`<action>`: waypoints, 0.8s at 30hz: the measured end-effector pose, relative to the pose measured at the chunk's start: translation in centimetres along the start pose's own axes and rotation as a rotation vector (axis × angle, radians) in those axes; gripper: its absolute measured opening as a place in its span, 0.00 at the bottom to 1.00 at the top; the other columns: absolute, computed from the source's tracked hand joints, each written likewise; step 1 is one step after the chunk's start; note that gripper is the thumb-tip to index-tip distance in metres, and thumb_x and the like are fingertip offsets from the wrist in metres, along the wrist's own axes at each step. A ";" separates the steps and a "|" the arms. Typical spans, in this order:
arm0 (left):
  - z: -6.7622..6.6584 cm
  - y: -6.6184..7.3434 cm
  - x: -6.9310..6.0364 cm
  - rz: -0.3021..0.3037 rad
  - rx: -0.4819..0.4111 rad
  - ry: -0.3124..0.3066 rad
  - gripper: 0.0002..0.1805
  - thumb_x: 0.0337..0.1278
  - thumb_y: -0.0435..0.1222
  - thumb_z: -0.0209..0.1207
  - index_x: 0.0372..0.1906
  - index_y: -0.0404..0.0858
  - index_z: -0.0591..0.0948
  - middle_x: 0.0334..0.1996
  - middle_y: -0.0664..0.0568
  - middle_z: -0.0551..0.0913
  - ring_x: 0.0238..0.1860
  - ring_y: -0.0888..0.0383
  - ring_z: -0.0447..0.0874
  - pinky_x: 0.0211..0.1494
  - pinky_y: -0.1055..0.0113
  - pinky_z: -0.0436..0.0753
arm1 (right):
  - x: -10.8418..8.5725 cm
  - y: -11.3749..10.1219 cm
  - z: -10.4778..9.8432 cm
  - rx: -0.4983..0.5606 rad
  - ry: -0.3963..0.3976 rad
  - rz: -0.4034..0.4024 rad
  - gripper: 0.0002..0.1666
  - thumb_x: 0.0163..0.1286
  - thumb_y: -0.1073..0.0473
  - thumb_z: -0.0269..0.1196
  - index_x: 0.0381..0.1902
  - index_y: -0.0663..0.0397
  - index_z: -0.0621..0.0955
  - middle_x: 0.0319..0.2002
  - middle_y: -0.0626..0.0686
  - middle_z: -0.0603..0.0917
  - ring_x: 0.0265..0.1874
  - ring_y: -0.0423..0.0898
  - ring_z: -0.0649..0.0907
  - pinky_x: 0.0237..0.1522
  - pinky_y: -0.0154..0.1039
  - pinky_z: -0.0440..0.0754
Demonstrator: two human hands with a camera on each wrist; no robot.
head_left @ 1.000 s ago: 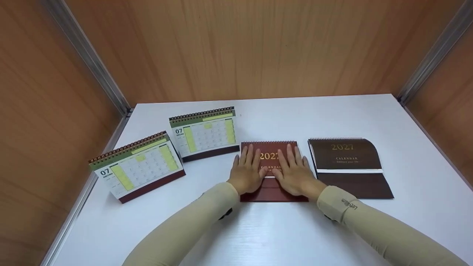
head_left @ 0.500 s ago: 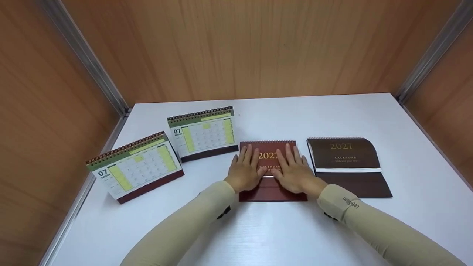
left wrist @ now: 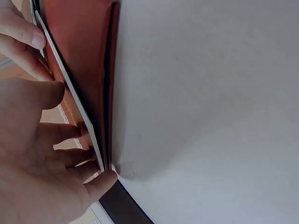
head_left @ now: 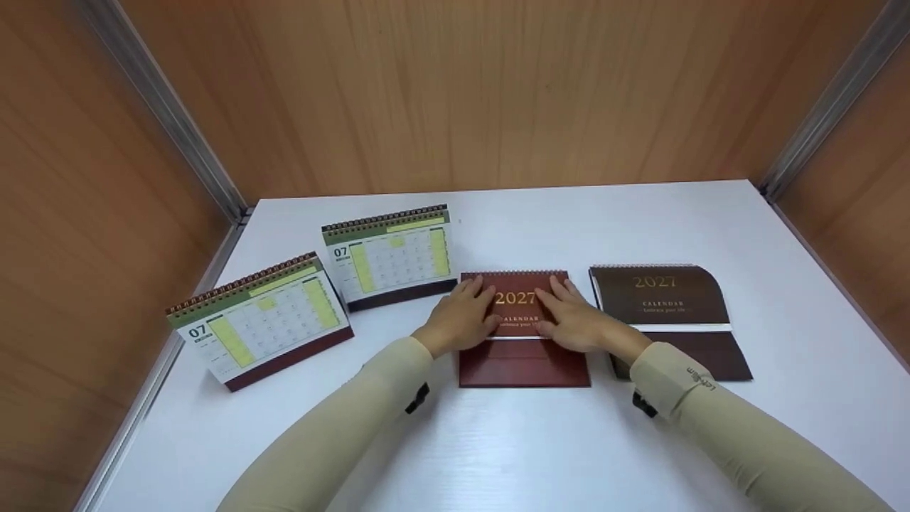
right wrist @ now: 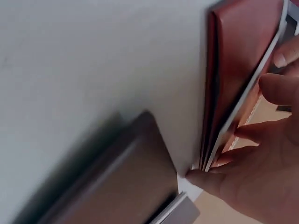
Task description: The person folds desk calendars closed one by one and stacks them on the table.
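A dark red 2027 desk calendar (head_left: pixel 525 366) lies folded flat in the middle of the table, its spiral edge at the far side. My left hand (head_left: pixel 462 316) rests on its left side, fingers relaxed and spread. On the opposite side rests my right hand (head_left: pixel 577 321), thumb pointing inward. Both wrist views show fingertips against the cover and its side edge, with the white page block of the red calendar (left wrist: pixel 77 42) sloping above the base. Just right of my right hand lies a dark brown 2027 calendar (head_left: pixel 661 295), its cover bulging slightly at the top right corner.
Two calendars stand as tents on the left, both showing 07: a front calendar (head_left: pixel 274 320) with a red base and a rear calendar (head_left: pixel 391 256) with a dark base. The white table (head_left: pixel 498 455) is bounded by wooden panels (head_left: pixel 483 92) behind and at both sides.
Both hands have lifted slightly and moved outward, from lying flat across the red calendar's cover to its left and right sides. More of the cover shows. The other calendars stay put.
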State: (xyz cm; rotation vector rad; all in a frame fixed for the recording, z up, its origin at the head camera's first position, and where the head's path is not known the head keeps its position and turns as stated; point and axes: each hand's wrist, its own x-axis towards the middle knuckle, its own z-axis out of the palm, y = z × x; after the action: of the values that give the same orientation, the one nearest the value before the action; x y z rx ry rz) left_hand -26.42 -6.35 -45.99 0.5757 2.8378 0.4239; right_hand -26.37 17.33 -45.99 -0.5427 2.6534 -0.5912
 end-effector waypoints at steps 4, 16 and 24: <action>-0.2 -0.5 0.1 0.017 -0.022 0.019 0.33 0.83 0.48 0.52 0.82 0.38 0.65 0.84 0.40 0.58 0.84 0.41 0.54 0.85 0.47 0.58 | -0.1 0.3 -0.7 0.069 0.017 -0.018 0.42 0.83 0.50 0.54 0.84 0.63 0.56 0.85 0.67 0.44 0.84 0.69 0.40 0.81 0.70 0.41; -1.8 -0.8 -0.4 0.081 -0.068 0.103 0.31 0.81 0.46 0.55 0.79 0.37 0.70 0.77 0.42 0.71 0.79 0.43 0.65 0.83 0.49 0.63 | -1.4 0.8 -2.9 0.128 0.089 -0.075 0.40 0.82 0.53 0.57 0.82 0.67 0.60 0.82 0.74 0.51 0.81 0.74 0.53 0.79 0.72 0.52; -2.9 -1.8 -1.5 0.037 -0.176 0.177 0.31 0.78 0.41 0.59 0.80 0.38 0.70 0.72 0.42 0.74 0.76 0.44 0.68 0.80 0.51 0.69 | -2.3 1.4 -4.5 0.241 0.115 0.010 0.42 0.82 0.50 0.55 0.83 0.66 0.58 0.77 0.74 0.64 0.72 0.73 0.71 0.70 0.67 0.74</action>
State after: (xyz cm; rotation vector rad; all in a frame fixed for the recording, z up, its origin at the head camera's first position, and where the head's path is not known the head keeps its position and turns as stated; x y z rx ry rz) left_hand -26.44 -9.25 -43.63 0.5825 2.9172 0.7571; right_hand -26.77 21.01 -42.23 -0.4362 2.6361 -0.9497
